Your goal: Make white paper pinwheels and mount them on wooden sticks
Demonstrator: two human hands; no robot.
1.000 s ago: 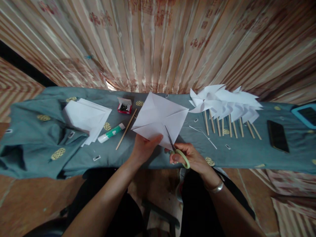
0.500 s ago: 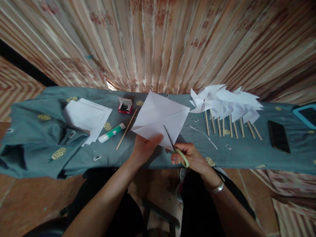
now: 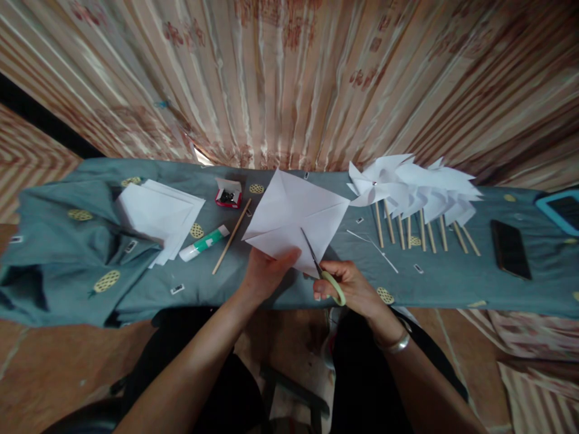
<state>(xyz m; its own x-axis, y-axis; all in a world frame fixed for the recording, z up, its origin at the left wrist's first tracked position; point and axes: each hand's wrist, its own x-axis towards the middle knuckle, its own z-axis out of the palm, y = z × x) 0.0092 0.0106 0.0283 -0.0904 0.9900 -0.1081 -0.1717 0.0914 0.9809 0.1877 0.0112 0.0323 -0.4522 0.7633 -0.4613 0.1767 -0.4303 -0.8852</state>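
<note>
A square sheet of white paper (image 3: pixel 294 205), with slits running in from its corners, is held above the table. My left hand (image 3: pixel 269 271) grips its near edge, thumb on top and fingers underneath. In my right hand (image 3: pixel 348 286) is a pair of scissors (image 3: pixel 333 286) with pale green handles. The blades lie along the paper's near right part, pointing toward its middle; one blade shows on top. To the left lie a thin wooden stick (image 3: pixel 231 237), a glue stick (image 3: pixel 204 243) and a small red box (image 3: pixel 228 194) with dark pieces inside.
Several white paper pinwheels (image 3: pixel 414 187) on sticks overlap at the right. A phone (image 3: pixel 510 249) and a blue-framed device (image 3: pixel 561 211) lie farther right. White sheets (image 3: pixel 158 211) are stacked at left, and thin paper strips (image 3: pixel 375 246) lie right of the scissors. A curtain (image 3: pixel 289 78) hangs behind the table.
The paper has shifted very slightly to the right and toward me. Both hands keep their holds, and the scissors are in nearly the same place.
</note>
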